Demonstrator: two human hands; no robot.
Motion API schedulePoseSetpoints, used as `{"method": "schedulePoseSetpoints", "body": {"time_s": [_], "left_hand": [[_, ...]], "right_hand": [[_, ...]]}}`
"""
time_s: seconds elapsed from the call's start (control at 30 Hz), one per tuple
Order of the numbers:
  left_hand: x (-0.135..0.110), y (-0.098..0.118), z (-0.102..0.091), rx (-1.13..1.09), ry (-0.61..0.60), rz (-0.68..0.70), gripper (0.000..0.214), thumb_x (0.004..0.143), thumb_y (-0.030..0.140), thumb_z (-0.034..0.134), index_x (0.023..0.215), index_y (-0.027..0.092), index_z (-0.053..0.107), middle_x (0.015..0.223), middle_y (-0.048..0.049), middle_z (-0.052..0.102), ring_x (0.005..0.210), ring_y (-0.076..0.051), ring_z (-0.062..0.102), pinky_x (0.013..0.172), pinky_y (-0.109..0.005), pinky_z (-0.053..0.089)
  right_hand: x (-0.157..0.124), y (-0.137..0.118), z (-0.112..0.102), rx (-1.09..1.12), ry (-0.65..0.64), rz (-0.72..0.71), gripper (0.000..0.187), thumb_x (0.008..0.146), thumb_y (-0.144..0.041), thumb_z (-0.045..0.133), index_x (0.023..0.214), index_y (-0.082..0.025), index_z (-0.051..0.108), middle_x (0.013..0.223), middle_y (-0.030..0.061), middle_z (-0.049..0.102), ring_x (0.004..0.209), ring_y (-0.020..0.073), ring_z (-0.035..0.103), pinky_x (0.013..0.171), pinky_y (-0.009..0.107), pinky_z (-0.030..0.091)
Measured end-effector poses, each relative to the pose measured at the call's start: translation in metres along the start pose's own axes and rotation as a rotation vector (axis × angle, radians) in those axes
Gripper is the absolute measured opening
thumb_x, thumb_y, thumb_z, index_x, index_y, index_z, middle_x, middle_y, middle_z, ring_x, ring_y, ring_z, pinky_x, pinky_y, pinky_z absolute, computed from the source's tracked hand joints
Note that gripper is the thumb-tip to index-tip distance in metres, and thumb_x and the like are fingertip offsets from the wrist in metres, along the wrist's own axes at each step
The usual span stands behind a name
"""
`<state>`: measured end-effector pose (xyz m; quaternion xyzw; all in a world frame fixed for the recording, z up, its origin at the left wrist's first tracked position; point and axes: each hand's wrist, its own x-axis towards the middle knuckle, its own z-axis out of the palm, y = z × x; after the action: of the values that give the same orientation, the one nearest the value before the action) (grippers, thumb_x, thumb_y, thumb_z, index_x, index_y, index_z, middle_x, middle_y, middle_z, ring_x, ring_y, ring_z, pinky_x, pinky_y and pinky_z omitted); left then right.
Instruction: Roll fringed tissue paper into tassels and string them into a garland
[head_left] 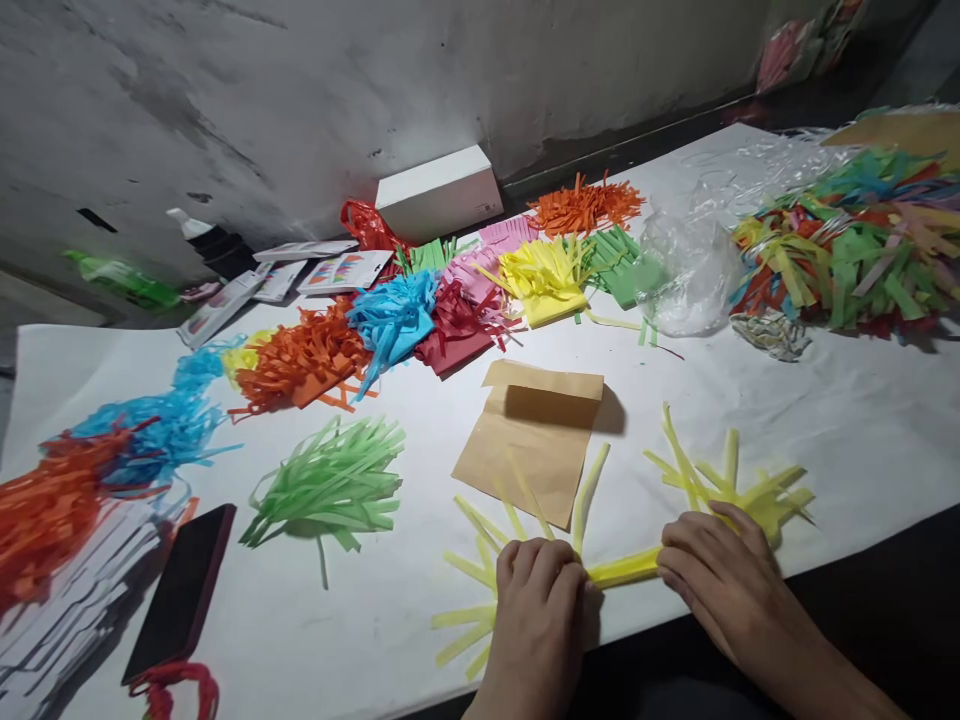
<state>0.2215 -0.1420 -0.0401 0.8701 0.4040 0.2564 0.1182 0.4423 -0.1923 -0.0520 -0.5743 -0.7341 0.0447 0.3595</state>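
Note:
Near the table's front edge lies a length of yellow fringed tissue paper (624, 569), its middle rolled into a narrow band and loose strips fanning out at both ends. My left hand (538, 610) is closed on the band's left end, fingers curled over it. My right hand (720, 570) grips the right end the same way. The fingertips and thumbs are partly hidden. Just beyond my hands sits a folded piece of brown paper (525, 450) with its top flap raised. A light green paper tassel (330, 485) lies to the left.
Fringed paper bundles in orange (300, 360), blue (397, 320), and yellow (544, 285) line the back. A white box (439, 195) stands by the wall. Clear plastic (686, 270) and a multicoloured tassel pile (862, 245) are at right. A phone (182, 590) lies front left.

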Motion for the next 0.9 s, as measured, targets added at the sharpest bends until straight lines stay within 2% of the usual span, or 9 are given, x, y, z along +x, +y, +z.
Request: {"method": "schedulePoseSetpoints", "body": {"time_s": [0.1, 0.23, 0.33, 0.43, 0.57, 0.67, 0.8, 0.9], "left_hand": [[0.006, 0.006, 0.000, 0.086, -0.078, -0.067, 0.015, 0.090, 0.009, 0.057, 0.080, 0.021, 0.060, 0.090, -0.0025, 0.066, 0.085, -0.021, 0.057, 0.087, -0.042, 0.039], [0.009, 0.008, 0.005, 0.162, -0.066, -0.113, 0.015, 0.084, 0.009, 0.061, 0.075, 0.021, 0.059, 0.086, -0.0027, 0.064, 0.084, -0.023, 0.058, 0.086, -0.044, 0.040], [0.011, 0.007, 0.003, 0.170, -0.103, -0.110, 0.014, 0.082, 0.009, 0.064, 0.076, 0.021, 0.060, 0.086, -0.0025, 0.064, 0.083, -0.023, 0.058, 0.085, -0.044, 0.041], [0.011, 0.007, -0.001, 0.137, -0.125, -0.124, 0.013, 0.084, 0.010, 0.064, 0.078, 0.021, 0.060, 0.087, -0.0024, 0.065, 0.084, -0.022, 0.060, 0.086, -0.044, 0.042], [0.008, 0.006, 0.000, 0.014, 0.018, -0.059, 0.010, 0.087, 0.016, 0.065, 0.093, 0.024, 0.065, 0.099, -0.0041, 0.068, 0.092, -0.023, 0.061, 0.099, -0.048, 0.037], [0.005, 0.005, 0.007, -0.038, 0.121, 0.032, 0.017, 0.092, 0.012, 0.059, 0.089, 0.026, 0.067, 0.095, -0.0011, 0.071, 0.095, -0.021, 0.061, 0.111, -0.051, 0.027], [0.004, 0.001, 0.012, -0.094, 0.122, 0.054, 0.025, 0.096, 0.009, 0.051, 0.082, 0.025, 0.065, 0.084, 0.0010, 0.071, 0.089, -0.018, 0.061, 0.109, -0.047, 0.028], [0.003, -0.002, 0.013, -0.133, 0.108, 0.037, 0.019, 0.094, 0.017, 0.061, 0.076, 0.022, 0.061, 0.079, 0.0015, 0.068, 0.081, -0.017, 0.058, 0.098, -0.042, 0.035]], "right_hand": [[0.006, -0.002, 0.003, -0.106, 0.005, 0.072, 0.026, 0.103, -0.019, 0.045, 0.083, -0.022, 0.062, 0.088, 0.0021, 0.066, 0.091, 0.0200, 0.063, 0.108, 0.047, 0.028], [0.012, -0.010, 0.004, -0.171, 0.024, 0.134, 0.022, 0.101, -0.020, 0.048, 0.084, -0.021, 0.062, 0.092, 0.0039, 0.066, 0.091, 0.0219, 0.063, 0.108, 0.051, 0.028], [0.013, -0.017, 0.005, -0.093, 0.070, 0.021, 0.020, 0.100, -0.014, 0.048, 0.095, -0.020, 0.066, 0.096, 0.0051, 0.068, 0.098, 0.0211, 0.064, 0.112, 0.051, 0.027], [0.010, -0.019, 0.010, 0.003, 0.005, -0.139, 0.029, 0.103, -0.011, 0.040, 0.097, -0.020, 0.068, 0.086, 0.0018, 0.068, 0.093, 0.0182, 0.064, 0.113, 0.046, 0.026], [0.008, -0.017, 0.019, 0.012, -0.048, -0.130, 0.031, 0.102, -0.010, 0.040, 0.088, -0.021, 0.065, 0.076, -0.0015, 0.064, 0.085, 0.0158, 0.061, 0.108, 0.041, 0.027], [0.009, -0.019, 0.021, 0.063, -0.029, -0.106, 0.026, 0.102, -0.014, 0.045, 0.087, -0.022, 0.065, 0.077, -0.0022, 0.065, 0.083, 0.0155, 0.060, 0.105, 0.040, 0.028], [0.010, -0.024, 0.021, 0.074, -0.093, -0.149, 0.031, 0.104, -0.016, 0.037, 0.091, -0.021, 0.065, 0.079, -0.0003, 0.064, 0.082, 0.0169, 0.058, 0.106, 0.043, 0.026], [0.007, -0.020, 0.017, 0.102, -0.091, -0.142, 0.035, 0.105, -0.014, 0.035, 0.088, -0.021, 0.065, 0.076, -0.0013, 0.064, 0.081, 0.0157, 0.057, 0.107, 0.042, 0.027]]}}
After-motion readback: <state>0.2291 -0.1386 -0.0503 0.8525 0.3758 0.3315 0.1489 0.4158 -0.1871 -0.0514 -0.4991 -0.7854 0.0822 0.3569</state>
